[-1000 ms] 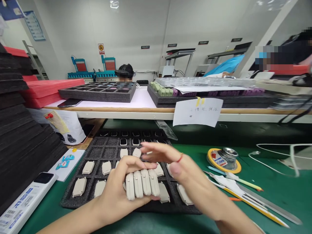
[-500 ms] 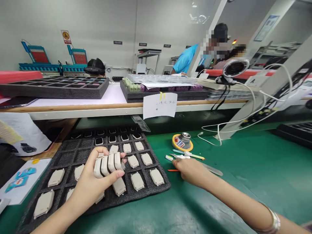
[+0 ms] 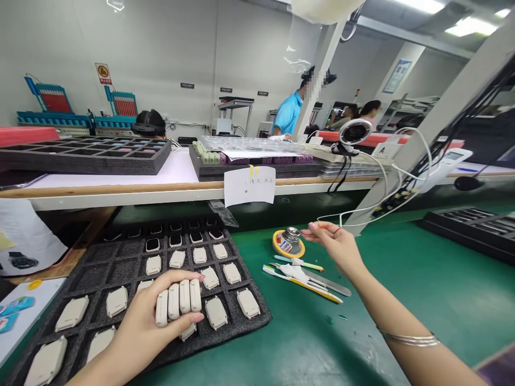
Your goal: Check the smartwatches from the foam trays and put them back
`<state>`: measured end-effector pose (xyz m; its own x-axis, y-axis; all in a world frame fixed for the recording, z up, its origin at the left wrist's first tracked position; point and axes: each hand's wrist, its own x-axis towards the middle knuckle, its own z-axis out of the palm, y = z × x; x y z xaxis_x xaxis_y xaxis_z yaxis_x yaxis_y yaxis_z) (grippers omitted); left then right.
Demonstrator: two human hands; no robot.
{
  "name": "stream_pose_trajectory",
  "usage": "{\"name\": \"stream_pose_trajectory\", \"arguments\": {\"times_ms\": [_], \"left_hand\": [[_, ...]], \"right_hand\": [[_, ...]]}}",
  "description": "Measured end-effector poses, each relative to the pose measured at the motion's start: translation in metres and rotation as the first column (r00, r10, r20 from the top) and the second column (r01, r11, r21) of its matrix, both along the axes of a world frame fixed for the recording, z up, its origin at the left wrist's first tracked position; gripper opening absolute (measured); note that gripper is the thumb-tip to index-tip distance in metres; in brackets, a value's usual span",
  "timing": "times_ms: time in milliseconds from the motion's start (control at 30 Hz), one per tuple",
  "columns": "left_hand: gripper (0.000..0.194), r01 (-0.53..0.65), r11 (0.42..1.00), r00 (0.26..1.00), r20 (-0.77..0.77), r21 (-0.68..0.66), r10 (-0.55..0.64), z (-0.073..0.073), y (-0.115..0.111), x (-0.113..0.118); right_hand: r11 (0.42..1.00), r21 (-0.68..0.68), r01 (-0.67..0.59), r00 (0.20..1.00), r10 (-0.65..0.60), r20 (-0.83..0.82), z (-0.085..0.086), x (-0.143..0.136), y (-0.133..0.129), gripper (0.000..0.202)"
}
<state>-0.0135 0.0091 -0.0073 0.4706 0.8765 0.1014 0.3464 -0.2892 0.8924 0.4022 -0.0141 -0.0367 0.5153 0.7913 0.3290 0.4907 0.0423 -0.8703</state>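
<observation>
My left hand (image 3: 148, 316) grips a row of several pale beige watch cases (image 3: 184, 299), side by side between thumb and fingers, above a black foam tray (image 3: 225, 335). Similar cases (image 3: 248, 303) and dark-screened ones (image 3: 176, 239) sit in its compartments. My right hand (image 3: 340, 246) is raised beside a metal-topped dispenser (image 3: 293, 234) with a yellow rim, its fingers pinched on a thin orange tool, mostly hidden. Below it, a toothbrush (image 3: 317, 290), tweezers (image 3: 332, 283) and a pale blue and yellow tool (image 3: 308, 264) lie on the green mat (image 3: 289, 343).
A shelf (image 3: 193, 194) crosses behind the mat, bearing foam trays (image 3: 145, 165) and a paper note (image 3: 249, 186). White cables (image 3: 386, 187) hang near a slanted post (image 3: 406, 155) and a webcam (image 3: 356, 132). Another black tray (image 3: 475, 228) lies at right. People are in the background.
My right hand has risen from the tools to beside the dispenser, and the orange tool has left the mat. The toothbrush is uncovered. My left hand still holds the cases, and the view has shifted.
</observation>
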Motion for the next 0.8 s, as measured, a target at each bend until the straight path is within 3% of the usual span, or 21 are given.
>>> {"name": "stream_pose_trajectory", "arguments": {"times_ms": [133,233,367,467,533,600,633,700,800], "left_hand": [[0.037,0.038,0.999,0.999,0.006,-0.032,-0.038,-0.005,0.002,0.0],[0.039,0.021,0.998,0.992,0.124,-0.063,-0.013,-0.006,0.001,0.002],[0.045,0.067,0.987,0.966,0.256,-0.149,-0.027,-0.004,-0.003,0.003],[0.047,0.153,0.977,0.955,0.275,-0.148,-0.108,-0.002,-0.004,0.001],[0.048,0.206,0.97,0.945,0.282,-0.128,-0.164,-0.001,-0.003,0.0],[0.049,0.23,0.968,0.936,0.295,-0.1,-0.192,-0.002,-0.002,-0.001],[0.05,0.232,0.969,0.933,0.303,-0.086,-0.196,-0.003,-0.002,-0.001],[0.051,0.238,0.969,0.923,0.324,-0.066,-0.205,-0.006,-0.002,-0.001],[0.049,0.264,0.961,0.907,0.36,-0.08,-0.219,-0.008,-0.003,0.0]], "right_hand": [[0.999,-0.02,0.042,0.998,-0.043,-0.044,-0.009,0.005,0.013,0.059],[0.99,-0.116,0.082,0.997,-0.08,0.021,-0.01,0.005,0.02,0.055],[0.965,-0.202,0.167,0.976,-0.133,0.172,0.005,-0.007,0.026,0.041],[0.967,-0.214,0.14,0.964,-0.084,0.251,0.023,-0.042,0.027,0.031],[0.976,-0.215,0.037,0.966,0.02,0.258,0.036,-0.08,0.023,0.025],[0.964,-0.213,-0.16,0.953,0.207,0.22,0.048,-0.124,0.012,0.023],[0.926,-0.175,-0.334,0.914,0.364,0.178,0.054,-0.145,0.005,0.027],[0.798,-0.105,-0.594,0.787,0.603,0.131,0.065,-0.182,-0.01,0.032],[0.638,-0.042,-0.769,0.626,0.764,0.158,0.074,-0.216,-0.025,0.026]]}}
